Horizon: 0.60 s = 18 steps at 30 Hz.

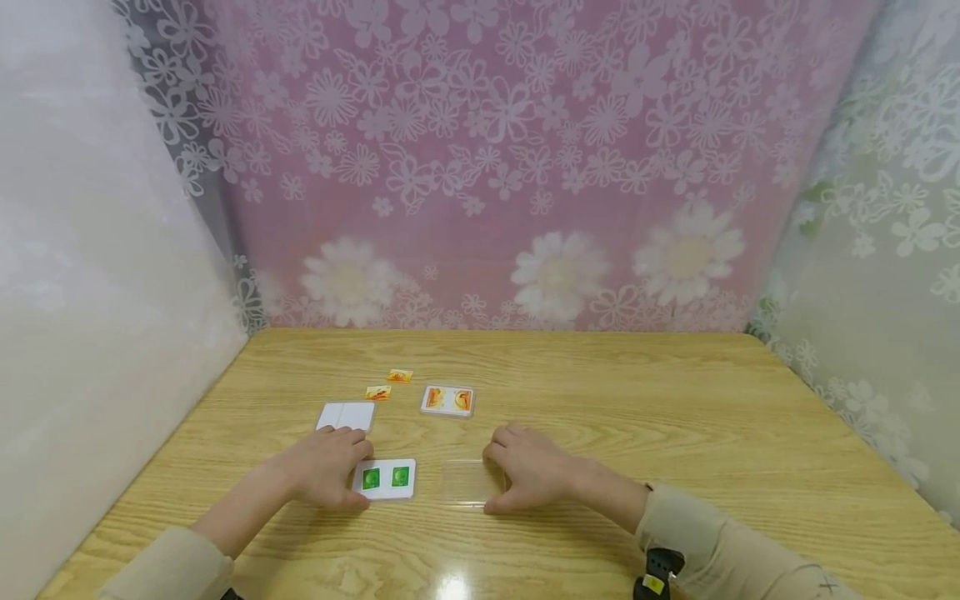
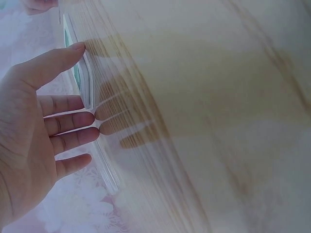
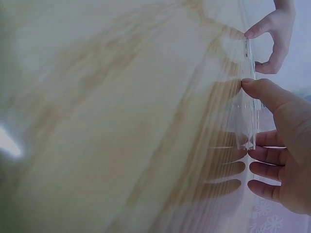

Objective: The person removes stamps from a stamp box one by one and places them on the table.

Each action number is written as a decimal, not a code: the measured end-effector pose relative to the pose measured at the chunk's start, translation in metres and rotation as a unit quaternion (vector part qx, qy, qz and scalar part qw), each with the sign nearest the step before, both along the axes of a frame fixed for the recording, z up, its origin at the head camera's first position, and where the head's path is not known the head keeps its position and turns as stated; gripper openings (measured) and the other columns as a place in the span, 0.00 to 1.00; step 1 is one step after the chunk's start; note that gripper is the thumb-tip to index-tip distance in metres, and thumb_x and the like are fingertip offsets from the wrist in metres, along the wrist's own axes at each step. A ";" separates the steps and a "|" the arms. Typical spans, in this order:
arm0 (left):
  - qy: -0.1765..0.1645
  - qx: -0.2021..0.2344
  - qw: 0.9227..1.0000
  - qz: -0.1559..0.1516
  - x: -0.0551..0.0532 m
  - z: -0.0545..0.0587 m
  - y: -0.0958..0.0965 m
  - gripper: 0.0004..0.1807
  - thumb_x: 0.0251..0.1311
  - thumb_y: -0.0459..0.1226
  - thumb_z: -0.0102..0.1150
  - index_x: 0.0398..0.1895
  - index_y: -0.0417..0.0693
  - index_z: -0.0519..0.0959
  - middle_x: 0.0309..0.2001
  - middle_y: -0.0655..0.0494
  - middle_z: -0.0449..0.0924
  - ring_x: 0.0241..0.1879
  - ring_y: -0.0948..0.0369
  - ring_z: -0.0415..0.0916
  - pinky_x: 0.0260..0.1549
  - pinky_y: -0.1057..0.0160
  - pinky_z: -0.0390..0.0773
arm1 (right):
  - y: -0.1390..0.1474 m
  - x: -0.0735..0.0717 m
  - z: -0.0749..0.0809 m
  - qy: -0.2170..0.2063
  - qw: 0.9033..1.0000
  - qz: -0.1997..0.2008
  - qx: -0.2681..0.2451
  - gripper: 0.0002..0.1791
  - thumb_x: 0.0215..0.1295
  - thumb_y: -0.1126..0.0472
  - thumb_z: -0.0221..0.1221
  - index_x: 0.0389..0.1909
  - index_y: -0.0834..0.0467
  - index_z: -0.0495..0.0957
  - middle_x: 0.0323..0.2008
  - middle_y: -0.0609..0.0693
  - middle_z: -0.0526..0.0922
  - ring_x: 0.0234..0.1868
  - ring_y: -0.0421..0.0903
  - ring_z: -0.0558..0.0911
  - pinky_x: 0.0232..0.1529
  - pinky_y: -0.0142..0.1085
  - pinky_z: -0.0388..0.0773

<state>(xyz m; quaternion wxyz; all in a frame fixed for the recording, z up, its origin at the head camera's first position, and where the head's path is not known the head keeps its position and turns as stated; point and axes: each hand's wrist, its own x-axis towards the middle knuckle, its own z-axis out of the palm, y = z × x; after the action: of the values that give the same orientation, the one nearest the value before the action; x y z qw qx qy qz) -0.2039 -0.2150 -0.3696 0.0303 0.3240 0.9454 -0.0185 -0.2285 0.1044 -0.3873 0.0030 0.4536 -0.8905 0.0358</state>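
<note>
Left hand (image 1: pixel 327 467) grips left end of white two-panel tray (image 1: pixel 386 478), two green picture cards (image 1: pixel 401 477) in place. Right hand (image 1: pixel 534 467), thumb and fingers clamped on clear plastic cover (image 1: pixel 463 483), sits right of tray; covering appears undone. Beyond tray: loose orange picture cards (image 1: pixel 378 392), blank white panel (image 1: pixel 356 414), orange-picture case (image 1: pixel 449 401), seemingly filled.

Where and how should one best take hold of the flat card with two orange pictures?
Grip the card probably best at its right end, coming from the right, thumb on the near long edge, fingers on the far one. It lies flat, so its edges offer the hold, and the small orange pieces lie off its left side.
</note>
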 end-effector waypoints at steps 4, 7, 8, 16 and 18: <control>-0.004 0.001 1.000 0.003 0.000 -0.001 0.000 0.28 0.44 0.58 0.63 0.41 0.48 0.75 0.42 0.57 0.74 0.42 0.57 0.71 0.41 0.52 0.70 | -0.002 0.002 0.000 0.000 1.000 0.008 0.002 0.32 0.51 0.36 0.60 0.46 0.57 0.76 0.39 0.43 0.69 0.37 0.39 0.65 0.38 0.32 0.67; -0.004 0.003 1.000 0.001 -0.001 -0.001 0.000 0.28 0.44 0.58 0.64 0.41 0.48 0.75 0.42 0.57 0.74 0.43 0.57 0.71 0.41 0.52 0.70 | -0.002 0.002 -0.001 0.004 1.000 0.009 0.003 0.32 0.51 0.36 0.60 0.46 0.57 0.76 0.39 0.43 0.69 0.37 0.38 0.65 0.38 0.32 0.67; -0.003 0.003 1.000 0.000 -0.001 -0.001 0.000 0.28 0.44 0.58 0.64 0.41 0.48 0.75 0.41 0.57 0.74 0.43 0.57 0.71 0.41 0.52 0.70 | -0.002 0.002 -0.001 0.006 1.000 0.011 0.004 0.32 0.50 0.36 0.60 0.46 0.57 0.76 0.39 0.43 0.69 0.37 0.38 0.65 0.38 0.32 0.67; -0.001 0.006 1.000 -0.004 -0.001 -0.002 -0.001 0.29 0.43 0.58 0.64 0.42 0.47 0.76 0.42 0.56 0.74 0.42 0.57 0.71 0.41 0.51 0.70 | -0.002 0.002 0.000 0.001 1.000 0.014 0.006 0.35 0.51 0.32 0.57 0.48 0.57 0.75 0.41 0.43 0.70 0.39 0.38 0.66 0.40 0.34 0.68; 0.001 0.007 1.000 -0.004 -0.002 -0.002 -0.001 0.29 0.43 0.57 0.64 0.42 0.47 0.76 0.42 0.55 0.74 0.42 0.56 0.71 0.42 0.50 0.71 | -0.002 0.002 0.001 -0.007 1.000 0.011 0.000 0.35 0.53 0.32 0.56 0.49 0.57 0.75 0.41 0.44 0.71 0.41 0.40 0.67 0.42 0.35 0.69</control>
<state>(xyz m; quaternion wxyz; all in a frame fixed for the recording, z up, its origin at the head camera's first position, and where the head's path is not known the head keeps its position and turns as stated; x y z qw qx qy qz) -0.2058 -0.2164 -0.3716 0.0276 0.3277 0.9443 -0.0125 -0.2269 0.1026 -0.3864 -0.0032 0.4628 -0.8856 0.0388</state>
